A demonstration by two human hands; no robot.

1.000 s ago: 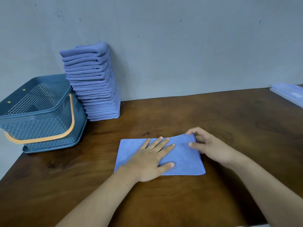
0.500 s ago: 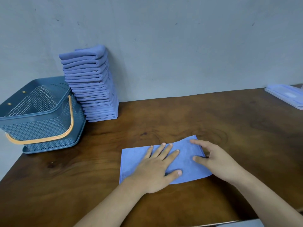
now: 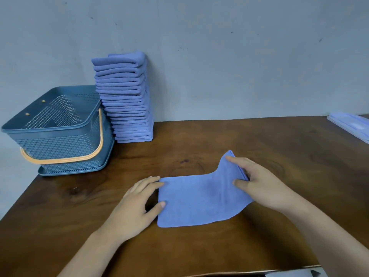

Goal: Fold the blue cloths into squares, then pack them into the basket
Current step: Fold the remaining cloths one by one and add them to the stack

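A blue cloth (image 3: 199, 200) is lying on the table (image 3: 199, 146), well apart from the basket (image 3: 60, 140). The right hand (image 3: 259, 182) is pinching its raised right edge; the left hand (image 3: 135, 202) is touching the left edge — grip unclear. Unanchored, the cloth risks sliding, leaving a crooked square.
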